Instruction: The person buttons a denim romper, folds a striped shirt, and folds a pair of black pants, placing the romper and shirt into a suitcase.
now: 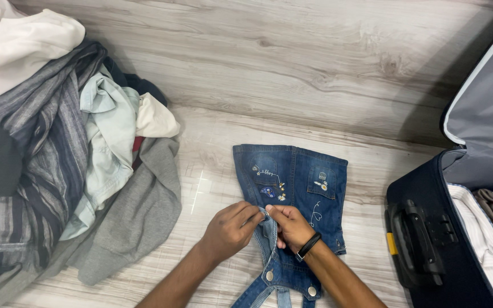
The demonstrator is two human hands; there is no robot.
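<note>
Floor: pale grey wood-grain planks with visible knots, running roughly across the view. Light even and diffuse, with a small bright reflection on one plank left of centre. Soft shadow darkens the upper right corner. Left: heap of clothes in white, grey stripe and pale blue. Right: open navy suitcase, lid raised, grey lining.

Left hand and right hand meet fingertip to fingertip; both pinched shut.
</note>
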